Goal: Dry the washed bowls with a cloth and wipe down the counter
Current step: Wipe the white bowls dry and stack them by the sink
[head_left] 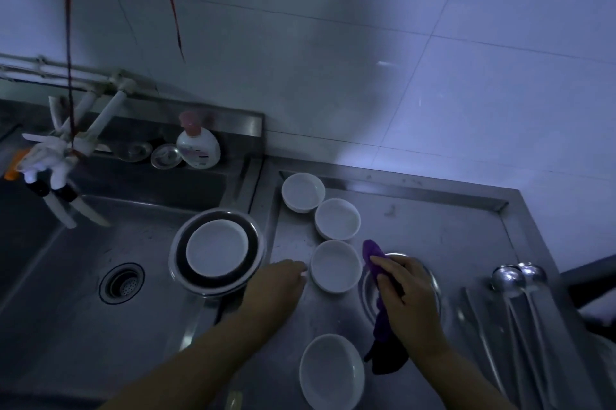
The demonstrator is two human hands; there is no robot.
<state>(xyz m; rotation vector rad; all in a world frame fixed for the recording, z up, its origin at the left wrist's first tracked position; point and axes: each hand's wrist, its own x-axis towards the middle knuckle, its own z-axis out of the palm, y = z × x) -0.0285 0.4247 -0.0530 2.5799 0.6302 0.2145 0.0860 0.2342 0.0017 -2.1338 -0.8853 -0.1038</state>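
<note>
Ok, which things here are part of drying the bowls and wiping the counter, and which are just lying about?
Part of the job:
purple cloth held in the right hand
white bowls on the counter
metal bowl under the cloth
left hand, by the nearest bowl

Lying about:
soap bottle
ladles
sink strainer

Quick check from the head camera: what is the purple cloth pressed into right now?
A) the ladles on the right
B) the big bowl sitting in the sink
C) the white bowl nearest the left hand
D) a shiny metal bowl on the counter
D: the right hand grips the purple cloth inside the metal bowl on the counter, beside the white bowl.
</note>
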